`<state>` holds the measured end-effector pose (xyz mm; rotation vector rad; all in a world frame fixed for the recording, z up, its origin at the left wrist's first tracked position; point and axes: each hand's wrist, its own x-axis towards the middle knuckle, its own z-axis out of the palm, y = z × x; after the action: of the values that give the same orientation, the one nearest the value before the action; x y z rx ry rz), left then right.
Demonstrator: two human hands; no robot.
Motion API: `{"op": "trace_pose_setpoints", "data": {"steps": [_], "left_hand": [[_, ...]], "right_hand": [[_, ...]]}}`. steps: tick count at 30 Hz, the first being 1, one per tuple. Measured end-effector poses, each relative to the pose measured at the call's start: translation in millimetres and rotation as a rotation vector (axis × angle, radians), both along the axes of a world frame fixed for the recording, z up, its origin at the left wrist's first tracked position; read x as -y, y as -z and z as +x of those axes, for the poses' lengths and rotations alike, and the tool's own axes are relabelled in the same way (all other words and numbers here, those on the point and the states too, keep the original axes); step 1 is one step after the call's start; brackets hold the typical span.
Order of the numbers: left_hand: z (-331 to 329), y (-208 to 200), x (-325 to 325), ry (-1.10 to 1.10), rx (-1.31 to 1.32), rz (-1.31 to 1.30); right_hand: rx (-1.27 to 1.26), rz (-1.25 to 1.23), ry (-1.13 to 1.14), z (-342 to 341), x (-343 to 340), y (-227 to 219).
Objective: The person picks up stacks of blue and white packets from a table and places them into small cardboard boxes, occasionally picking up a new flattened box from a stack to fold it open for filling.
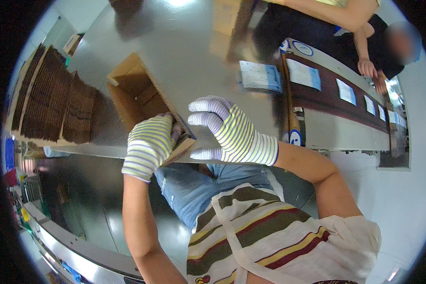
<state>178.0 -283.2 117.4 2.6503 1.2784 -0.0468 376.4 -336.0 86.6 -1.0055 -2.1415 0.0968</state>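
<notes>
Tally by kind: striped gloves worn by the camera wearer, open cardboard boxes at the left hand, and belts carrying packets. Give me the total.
Striped gloves: 2
Open cardboard box: 1
Packet-carrying belt: 1
Total: 4

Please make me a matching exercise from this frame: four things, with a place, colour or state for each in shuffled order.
Things:
1. Left hand
2. Right hand
3. Cardboard stack
4. Conveyor belt

Descriptions:
A. dark reddish, with white-and-blue packets lying on it
B. at the near end of the open box
C. brown, at the picture's left
D. thumb and fingers spread apart, nothing between them

Pairs: 1-B, 2-D, 3-C, 4-A
</notes>
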Motion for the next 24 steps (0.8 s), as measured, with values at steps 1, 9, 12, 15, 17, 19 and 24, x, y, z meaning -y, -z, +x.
{"op": "trace_pose_setpoints", "data": {"steps": [1,9,12,15,17,19,24], "left_hand": [[4.2,1.6,0.1,-0.016,-0.011,-0.021],[-0.5,8.6,6.1,-0.072,0.006,0.039],[0.1,7.4,4.6,-0.074,0.019,-0.007],[6.2,9.9,1.2,0.0,0.061,0.053],[-8.7,9.3,9.9,-0.056,0.058,0.09],[-5.1,10.9,6.8,-0.048,0.048,0.064],[-3.2,10.4,4.0,-0.038,0.002,0.043]], "right_hand": [[0.01,-0.068,0.019,9.9,3.7,5.2],[0.183,-0.378,0.206,90.7,-13.3,28.6],[0.308,-0.279,0.264,154.9,-41.4,33.0],[0.312,-0.535,0.435,223.4,-75.7,17.9],[0.329,-0.57,0.364,234.4,-104.4,14.9],[0.523,-0.635,0.383,251.7,-118.3,1.1],[0.703,-0.838,0.232,249.7,-168.2,-2.6]]}}
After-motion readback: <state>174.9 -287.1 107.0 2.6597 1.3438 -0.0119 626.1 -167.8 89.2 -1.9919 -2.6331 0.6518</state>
